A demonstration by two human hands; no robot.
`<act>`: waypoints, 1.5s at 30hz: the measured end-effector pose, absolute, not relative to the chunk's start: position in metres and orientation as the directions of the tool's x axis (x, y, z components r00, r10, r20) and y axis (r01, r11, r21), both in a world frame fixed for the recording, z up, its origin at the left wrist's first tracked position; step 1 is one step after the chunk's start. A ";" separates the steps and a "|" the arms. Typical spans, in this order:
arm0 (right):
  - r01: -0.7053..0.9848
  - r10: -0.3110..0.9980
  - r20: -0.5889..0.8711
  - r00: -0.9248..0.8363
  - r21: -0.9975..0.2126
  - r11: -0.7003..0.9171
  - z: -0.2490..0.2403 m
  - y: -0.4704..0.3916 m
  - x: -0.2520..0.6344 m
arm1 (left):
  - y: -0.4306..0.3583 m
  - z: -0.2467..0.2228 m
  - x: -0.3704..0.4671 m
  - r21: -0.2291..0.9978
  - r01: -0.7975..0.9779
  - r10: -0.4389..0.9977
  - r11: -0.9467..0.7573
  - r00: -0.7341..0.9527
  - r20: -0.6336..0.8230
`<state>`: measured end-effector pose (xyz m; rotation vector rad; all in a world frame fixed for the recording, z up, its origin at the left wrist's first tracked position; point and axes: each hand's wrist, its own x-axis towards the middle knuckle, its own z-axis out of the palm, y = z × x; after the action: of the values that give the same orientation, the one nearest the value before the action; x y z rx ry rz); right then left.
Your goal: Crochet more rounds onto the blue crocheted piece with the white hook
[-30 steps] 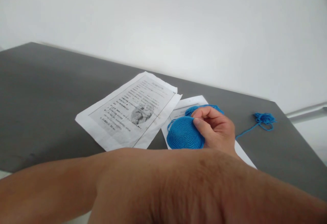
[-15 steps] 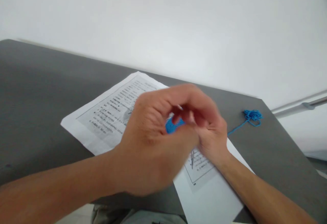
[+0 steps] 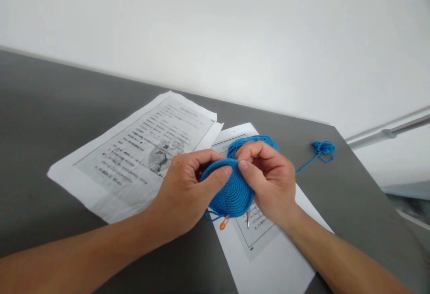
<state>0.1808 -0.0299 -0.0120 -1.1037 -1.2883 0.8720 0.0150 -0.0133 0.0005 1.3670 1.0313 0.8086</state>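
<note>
2 bare hands meet over a dark grey table [image 3: 50, 101] and hold a round, flat piece of blue crochet [image 3: 231, 191] between them, lifted just above the surface. The left hand [image 3: 183, 191] pinches the disc's upper left edge, with the thumb pressed on the front and the fingers curled behind. The right hand [image 3: 268, 180] pinches the upper right edge in the same way, thumb on the front, fingers folded over the top. The 2 thumbs nearly touch at the disc's top rim.

An orange stitch marker [image 3: 224, 223] hangs from the disc's lower edge, beside a short loop of blue yarn. A thin metal tip, probably a crochet hook [image 3: 247, 218], shows just below the right hand; how it is held cannot be told.

Under the hands lies a printed sheet [image 3: 268, 258]. A second printed sheet [image 3: 141, 151], with text and a small grey picture, lies to its left, and the 2 overlap slightly. Behind the right hand sits a heap of blue yarn [image 3: 251, 141]. A strand runs from there to a small yarn tangle [image 3: 323, 147] near the table's far right corner. A white wall fills the background.
</note>
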 end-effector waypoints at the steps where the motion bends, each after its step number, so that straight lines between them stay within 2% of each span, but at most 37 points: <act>1: 0.081 0.954 0.281 0.104 -0.959 0.273 -0.012 -0.030 0.181 | -0.013 0.001 0.015 0.990 0.119 0.927 0.069 0.359 -0.108; 8: 0.032 0.964 0.260 0.058 -0.966 0.258 -0.012 -0.030 0.179 | -0.011 0.003 0.012 0.989 0.134 0.936 0.062 0.336 -0.104; 45: 0.098 0.965 0.263 -0.004 -0.960 0.262 -0.006 -0.031 0.181 | -0.013 0.008 0.011 0.987 0.159 0.920 -0.010 0.388 -0.053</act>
<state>0.1813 -0.0308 -0.0063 -1.0823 -1.3876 0.9563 0.0106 -0.0128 0.0076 1.4698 1.0243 0.8118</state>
